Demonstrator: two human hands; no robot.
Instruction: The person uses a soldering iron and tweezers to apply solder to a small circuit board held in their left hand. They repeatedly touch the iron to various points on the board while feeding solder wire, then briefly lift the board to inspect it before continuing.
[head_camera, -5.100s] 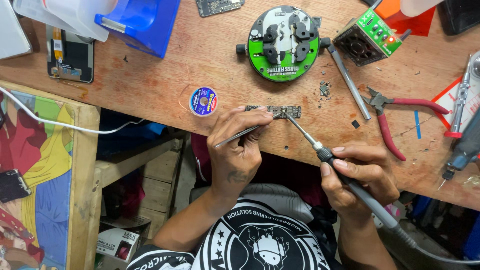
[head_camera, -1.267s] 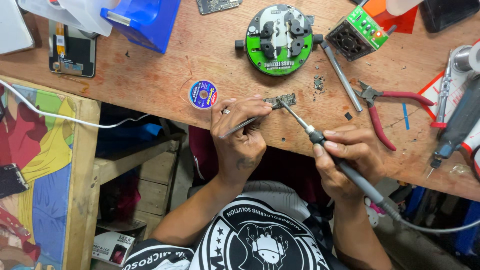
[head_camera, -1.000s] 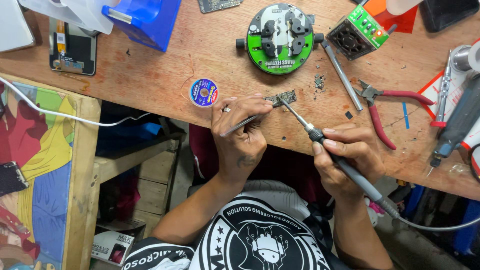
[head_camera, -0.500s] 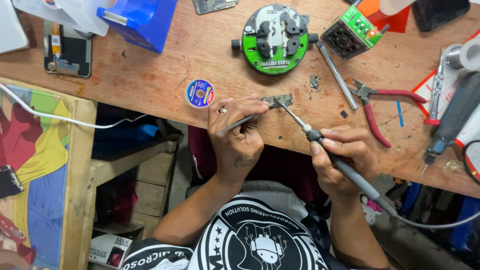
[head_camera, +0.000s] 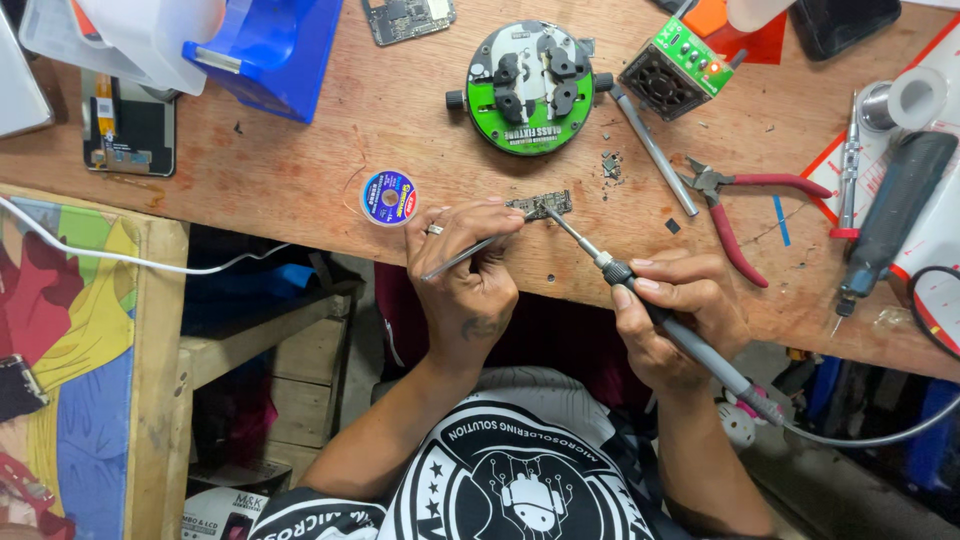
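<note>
A scuffed, reddish wooden worktop (head_camera: 300, 150) with nicks and burn specks fills the upper view. At its front edge lies a small, narrow grey circuit board (head_camera: 541, 206), flat on the wood. The left hand (head_camera: 470, 275) is clenched around slim metal tweezers (head_camera: 470, 255), whose tips reach the board's left end. The right hand (head_camera: 675, 315) grips a grey-handled soldering iron (head_camera: 690, 340), its thin metal tip touching the board. Beside them sit a small round blue-labelled spool (head_camera: 389, 197), a round green and black fixture (head_camera: 530, 85) and red-handled pliers (head_camera: 740, 215). Since five seconds ago the view has drifted slightly, while both hands stay on the board. The iron's cable runs off the right edge; the board's parts are too small to make out.
</note>
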